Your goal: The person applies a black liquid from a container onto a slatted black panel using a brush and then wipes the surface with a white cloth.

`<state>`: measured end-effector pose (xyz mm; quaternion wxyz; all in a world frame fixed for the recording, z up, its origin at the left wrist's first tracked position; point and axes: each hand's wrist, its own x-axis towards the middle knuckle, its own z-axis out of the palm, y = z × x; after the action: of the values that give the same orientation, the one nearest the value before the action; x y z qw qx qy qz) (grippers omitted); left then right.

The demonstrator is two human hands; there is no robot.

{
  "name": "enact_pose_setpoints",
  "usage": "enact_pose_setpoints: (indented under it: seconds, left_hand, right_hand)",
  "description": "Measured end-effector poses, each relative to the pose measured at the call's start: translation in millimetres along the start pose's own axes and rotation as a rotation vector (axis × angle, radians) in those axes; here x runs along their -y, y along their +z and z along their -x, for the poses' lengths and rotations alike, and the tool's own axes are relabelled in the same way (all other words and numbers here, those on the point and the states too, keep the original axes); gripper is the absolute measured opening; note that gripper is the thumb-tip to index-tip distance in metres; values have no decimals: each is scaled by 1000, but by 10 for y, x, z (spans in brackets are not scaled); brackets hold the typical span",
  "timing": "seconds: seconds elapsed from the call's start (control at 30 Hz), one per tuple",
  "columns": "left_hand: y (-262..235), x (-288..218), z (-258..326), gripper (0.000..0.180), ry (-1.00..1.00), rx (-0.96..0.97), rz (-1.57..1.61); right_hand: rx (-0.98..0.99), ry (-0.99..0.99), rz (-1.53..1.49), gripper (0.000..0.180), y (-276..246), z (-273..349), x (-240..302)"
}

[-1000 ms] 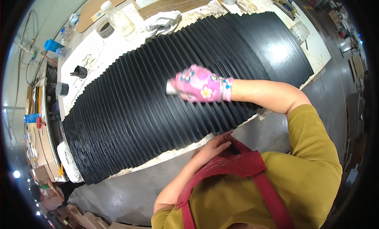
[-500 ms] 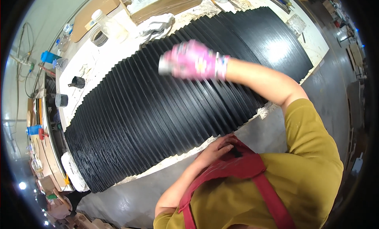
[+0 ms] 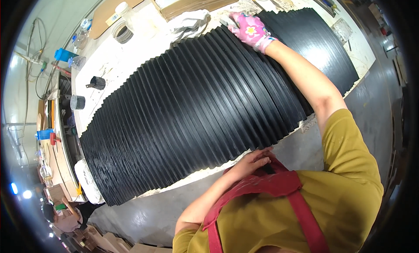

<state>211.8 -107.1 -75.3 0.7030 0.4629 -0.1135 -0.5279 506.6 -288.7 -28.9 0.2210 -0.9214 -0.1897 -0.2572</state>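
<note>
Long ridged black strips (image 3: 183, 100), rubber-like in look, lie side by side in a fanned, overlapping row across the table. My right hand (image 3: 252, 31), in a pink flowered glove, reaches over them to their far ends. Its fingers curl at the far edge of the strips, where they bunch up; the fingertips are partly hidden. My bare left hand (image 3: 253, 162) rests at the near table edge beside the strip ends. Its fingers are bent and close together, and what they hold, if anything, is hidden. Flatter black strips (image 3: 314, 48) spread out to the right of my right forearm.
Behind the strips are a crumpled pale cloth (image 3: 190, 25), a cardboard box (image 3: 200, 6), a clear jar (image 3: 124, 10) and a tape roll (image 3: 122, 33). Dark cups (image 3: 77, 102) stand at the left. A person (image 3: 67, 218) is at the lower left.
My right hand has moved from above the middle of the strips to their far edge, farther right. My left hand stays at the near edge. The view has shifted slightly.
</note>
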Motion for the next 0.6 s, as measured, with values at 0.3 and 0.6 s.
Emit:
enact_pose_setpoints:
  seconds: [0.3, 0.6]
  left_hand:
    - [-52, 37, 4, 45, 17, 2, -6]
    - [-18, 90, 10, 42, 12, -33, 39]
  right_hand:
    - [143, -233, -159, 32, 464, -85, 1102]
    - [388, -609, -169, 16, 197, 215, 1675]
